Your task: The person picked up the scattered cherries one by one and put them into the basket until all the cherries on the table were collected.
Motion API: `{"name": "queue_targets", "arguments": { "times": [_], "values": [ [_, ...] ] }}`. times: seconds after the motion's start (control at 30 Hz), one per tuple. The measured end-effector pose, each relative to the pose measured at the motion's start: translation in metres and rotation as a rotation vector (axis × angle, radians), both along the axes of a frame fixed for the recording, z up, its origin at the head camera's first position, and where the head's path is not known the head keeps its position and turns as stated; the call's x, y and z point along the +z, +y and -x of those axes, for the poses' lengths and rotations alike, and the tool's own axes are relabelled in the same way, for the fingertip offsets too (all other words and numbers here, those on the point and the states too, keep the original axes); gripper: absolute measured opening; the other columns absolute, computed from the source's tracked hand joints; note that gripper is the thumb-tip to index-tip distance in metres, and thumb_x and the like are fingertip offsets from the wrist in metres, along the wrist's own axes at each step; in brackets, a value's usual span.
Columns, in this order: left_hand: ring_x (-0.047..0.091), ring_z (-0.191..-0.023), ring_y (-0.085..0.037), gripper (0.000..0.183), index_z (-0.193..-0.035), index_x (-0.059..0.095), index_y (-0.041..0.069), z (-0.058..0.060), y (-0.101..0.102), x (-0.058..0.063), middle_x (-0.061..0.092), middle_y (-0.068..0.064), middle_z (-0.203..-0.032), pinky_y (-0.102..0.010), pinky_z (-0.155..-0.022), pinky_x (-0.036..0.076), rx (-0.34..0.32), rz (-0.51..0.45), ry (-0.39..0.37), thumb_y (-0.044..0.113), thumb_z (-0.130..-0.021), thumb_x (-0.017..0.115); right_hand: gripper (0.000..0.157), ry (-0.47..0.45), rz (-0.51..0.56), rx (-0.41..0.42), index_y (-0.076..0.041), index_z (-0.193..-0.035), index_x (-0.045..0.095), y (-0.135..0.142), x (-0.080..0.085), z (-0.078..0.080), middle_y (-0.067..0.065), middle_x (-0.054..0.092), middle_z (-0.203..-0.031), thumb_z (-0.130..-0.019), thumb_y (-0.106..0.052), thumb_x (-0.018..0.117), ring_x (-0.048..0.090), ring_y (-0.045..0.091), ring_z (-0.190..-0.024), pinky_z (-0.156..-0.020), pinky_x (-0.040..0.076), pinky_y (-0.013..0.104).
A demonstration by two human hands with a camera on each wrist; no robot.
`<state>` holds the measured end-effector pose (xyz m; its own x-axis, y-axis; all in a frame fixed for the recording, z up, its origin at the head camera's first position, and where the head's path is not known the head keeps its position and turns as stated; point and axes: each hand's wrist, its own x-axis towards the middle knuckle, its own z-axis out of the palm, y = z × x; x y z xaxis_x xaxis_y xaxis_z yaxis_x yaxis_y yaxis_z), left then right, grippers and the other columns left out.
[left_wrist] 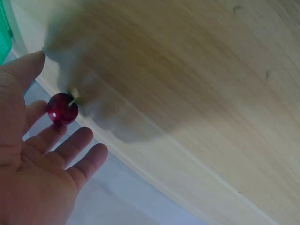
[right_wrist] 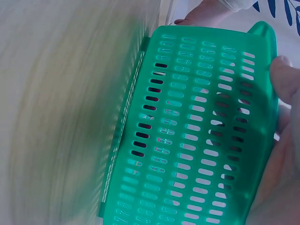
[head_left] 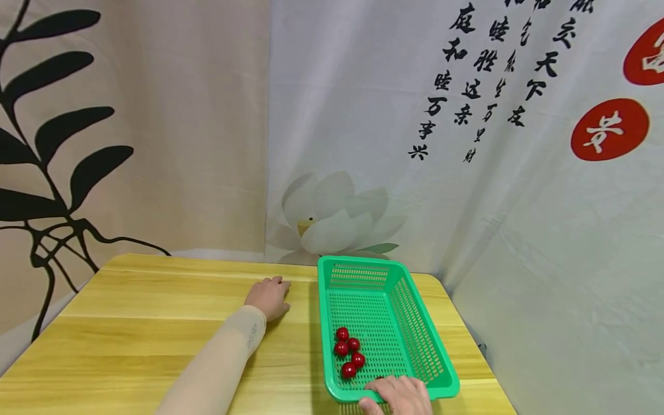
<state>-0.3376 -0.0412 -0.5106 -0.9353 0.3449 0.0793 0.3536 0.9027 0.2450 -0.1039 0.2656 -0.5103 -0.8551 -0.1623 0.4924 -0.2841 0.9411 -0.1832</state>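
My left hand is low over the table, left of the green plastic basket, with its fingers spread and relaxed. In the left wrist view a dark red cherry with a short stem sits against the index and middle fingertips, the thumb apart from it; the hand hides this cherry in the head view. Several red cherries lie in the basket's near left part. My right hand grips the near rim, its fingers over the edge and the thumb outside. Part of another cherry shows beside those fingers.
The wooden table extends mostly to the left of the basket, its far edge close to a printed curtain. Another pale curtain hangs along the right side.
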Motion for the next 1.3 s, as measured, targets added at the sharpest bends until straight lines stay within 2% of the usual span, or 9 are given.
{"name": "queue_targets", "arguments": {
  "times": [0.2,0.53,0.73,0.9,1.07,1.3],
  "values": [
    [0.063,-0.132,-0.044,0.048,-0.137,0.068,0.003,-0.002,0.000,-0.001,0.063,-0.024,-0.147,-0.058,-0.108,0.056,-0.005,0.000,0.015,0.023,-0.096,0.082,0.007,0.018,-0.013,0.006,-0.047,-0.095,0.073,0.000,0.000,0.000,-0.038,0.063,-0.097,-0.092,-0.051,0.078,0.055,-0.010,-0.087,-0.087,0.045,0.035],
    [0.071,-0.110,-0.037,0.029,-0.120,0.074,-0.001,-0.006,-0.003,-0.003,0.073,-0.019,-0.119,-0.047,-0.095,0.063,-0.023,0.021,0.065,0.013,-0.096,0.080,0.017,0.014,-0.036,0.006,-0.042,-0.095,0.075,0.000,0.002,-0.002,-0.035,0.064,-0.095,-0.097,-0.058,0.070,0.055,-0.008,-0.087,-0.086,0.046,0.037],
    [0.071,-0.104,-0.036,0.022,-0.114,0.077,0.000,-0.005,-0.006,-0.010,0.074,-0.017,-0.113,-0.047,-0.092,0.064,-0.034,0.043,0.090,0.013,-0.097,0.078,0.008,0.011,-0.050,0.004,-0.045,-0.095,0.073,0.001,0.002,-0.002,-0.036,0.063,-0.095,-0.094,-0.052,0.076,0.055,-0.008,-0.088,-0.087,0.047,0.038],
    [0.071,-0.098,-0.032,0.009,-0.104,0.080,0.004,-0.005,-0.008,-0.013,0.075,-0.012,-0.104,-0.045,-0.087,0.065,-0.038,0.030,0.122,0.007,-0.100,0.072,0.008,-0.006,-0.051,0.006,-0.046,-0.095,0.072,0.001,0.003,-0.002,-0.037,0.062,-0.095,-0.093,-0.050,0.078,0.055,-0.008,-0.087,-0.087,0.046,0.039],
    [0.072,-0.094,-0.030,0.017,-0.098,0.082,0.007,-0.005,-0.010,-0.013,0.075,-0.010,-0.098,-0.044,-0.085,0.066,-0.045,0.016,0.148,-0.004,-0.099,0.069,0.007,-0.031,-0.048,0.001,-0.046,-0.095,0.072,-0.001,0.005,-0.002,-0.036,0.062,-0.094,-0.095,-0.052,0.076,0.054,-0.008,-0.088,-0.087,0.046,0.039],
    [0.073,-0.098,-0.030,0.018,-0.102,0.083,0.008,-0.007,-0.011,-0.012,0.077,-0.011,-0.101,-0.044,-0.086,0.066,-0.041,0.000,0.145,-0.003,-0.099,0.069,0.007,-0.039,-0.045,-0.002,-0.046,-0.094,0.072,-0.001,0.004,-0.002,-0.037,0.062,-0.094,-0.096,-0.052,0.075,0.054,-0.008,-0.088,-0.087,0.045,0.038]
  ]
}}
